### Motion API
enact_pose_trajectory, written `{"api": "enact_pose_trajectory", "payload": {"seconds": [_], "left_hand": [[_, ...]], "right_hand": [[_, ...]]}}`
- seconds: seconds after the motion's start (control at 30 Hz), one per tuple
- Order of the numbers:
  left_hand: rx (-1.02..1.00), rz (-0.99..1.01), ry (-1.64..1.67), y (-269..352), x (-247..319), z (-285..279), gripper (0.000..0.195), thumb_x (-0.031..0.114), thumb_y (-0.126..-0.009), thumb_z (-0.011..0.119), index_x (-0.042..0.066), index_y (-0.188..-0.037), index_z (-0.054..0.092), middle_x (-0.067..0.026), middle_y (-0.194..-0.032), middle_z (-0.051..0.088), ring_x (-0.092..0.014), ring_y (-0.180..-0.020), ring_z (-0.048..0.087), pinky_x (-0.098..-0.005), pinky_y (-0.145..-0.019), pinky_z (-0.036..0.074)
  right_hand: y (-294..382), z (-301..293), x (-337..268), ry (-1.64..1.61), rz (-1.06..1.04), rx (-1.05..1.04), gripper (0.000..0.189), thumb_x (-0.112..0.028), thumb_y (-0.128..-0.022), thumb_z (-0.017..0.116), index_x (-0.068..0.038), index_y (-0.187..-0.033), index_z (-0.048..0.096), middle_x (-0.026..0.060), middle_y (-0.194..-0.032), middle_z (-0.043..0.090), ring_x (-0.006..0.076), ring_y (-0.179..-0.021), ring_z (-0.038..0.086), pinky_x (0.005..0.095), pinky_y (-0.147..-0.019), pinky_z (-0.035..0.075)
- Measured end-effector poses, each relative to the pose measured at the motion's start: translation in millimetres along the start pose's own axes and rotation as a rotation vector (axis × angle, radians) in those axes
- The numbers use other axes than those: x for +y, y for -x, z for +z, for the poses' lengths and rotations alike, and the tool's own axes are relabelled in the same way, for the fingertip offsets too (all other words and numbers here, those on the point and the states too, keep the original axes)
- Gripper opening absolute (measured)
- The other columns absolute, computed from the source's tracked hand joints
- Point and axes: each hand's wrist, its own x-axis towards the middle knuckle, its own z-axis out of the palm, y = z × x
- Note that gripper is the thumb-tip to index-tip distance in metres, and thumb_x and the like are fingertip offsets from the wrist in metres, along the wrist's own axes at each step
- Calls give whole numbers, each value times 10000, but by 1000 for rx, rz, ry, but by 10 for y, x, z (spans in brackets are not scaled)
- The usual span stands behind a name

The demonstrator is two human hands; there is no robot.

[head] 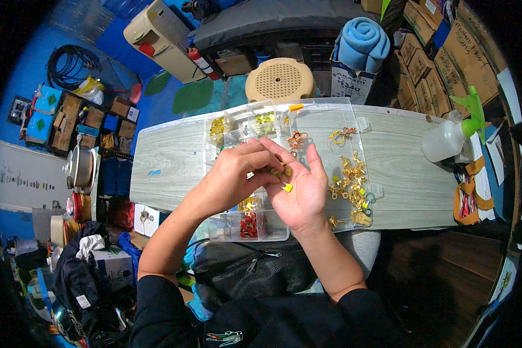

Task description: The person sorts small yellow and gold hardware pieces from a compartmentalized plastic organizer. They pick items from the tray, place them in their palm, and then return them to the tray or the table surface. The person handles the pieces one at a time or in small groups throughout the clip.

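Note:
My right hand (300, 191) is palm up with small yellow pieces in it, including a yellow blade fuse (288, 187). Over that palm, the curled fingers of my left hand (241, 169) touch the pieces; whether they grip one is hidden. Both hands are above an open clear plastic compartment box (278, 237). Its compartments hold yellow pieces (219, 126), yellow-green pieces (265, 119) and red blade fuses (249, 226). In the lid at right lie brass terminals (352, 174), copper-coloured lugs (296, 139), a looped yellow wire (337, 138) and an orange piece (296, 107).
The box stands on a grey wood-look table (409, 174). A spray bottle (446, 141) is near its right end, beside a tool pouch (467, 200). Beyond the far edge are a beige stool (279, 79) and a box with a rolled blue mat (362, 45). A black mesh bag (252, 278) lies below the near edge.

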Motion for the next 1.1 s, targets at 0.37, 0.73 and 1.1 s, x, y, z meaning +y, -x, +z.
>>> {"api": "enact_pose_trajectory", "payload": {"seconds": [0.37,0.73,1.1], "left_hand": [[98,-204,425,-51,-146,-84,164,46,-827,797,-7,-972,740,-71,-937,759,-126,-838,706,-304,-779,569],[212,-280,-224,-624,-993,-158,153,144,-870,760,75,-1004,785,-133,-1004,749,-209,-865,719,-325,-786,543],[82,62,-77,-46,-173,-116,310,47,-766,815,102,-1068,774,-81,-975,709,-251,-933,693,-375,-824,564]], "right_hand": [[-24,-37,8,-93,-19,44,791,-546,-1052,309,143,-1424,425,249,-1399,539,331,-1321,497,459,-1192,312],[-18,65,-34,-154,-35,29,783,-522,-1051,330,153,-1447,365,331,-1538,360,412,-1475,315,517,-1245,205],[-115,-107,-58,-463,59,-562,805,-549,-1047,331,145,-1452,372,271,-1446,489,337,-1341,475,454,-1166,332]]}}
